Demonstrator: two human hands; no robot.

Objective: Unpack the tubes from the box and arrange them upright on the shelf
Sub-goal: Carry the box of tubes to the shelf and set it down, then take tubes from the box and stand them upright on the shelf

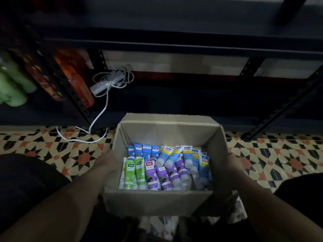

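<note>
An open cardboard box (167, 130) sits on the patterned floor in front of a dark metal shelf (174, 102). Several tubes lie flat inside it: blue ones (138, 151) at the back, green ones (130, 173) front left, purple ones (151, 173) in the middle, pale blue ones (187, 158) to the right. My left hand (106, 163) holds the box's left wall. My right hand (233, 165) holds the right wall. The fingers of both hands are hidden behind the cardboard.
A white power strip with a coiled cable (108, 81) lies on the low shelf and trails onto the floor. Orange bottles (76, 79) and green bottles (12, 84) lie on the left shelf section. Slotted uprights (279, 109) frame the shelf. The scene is dim.
</note>
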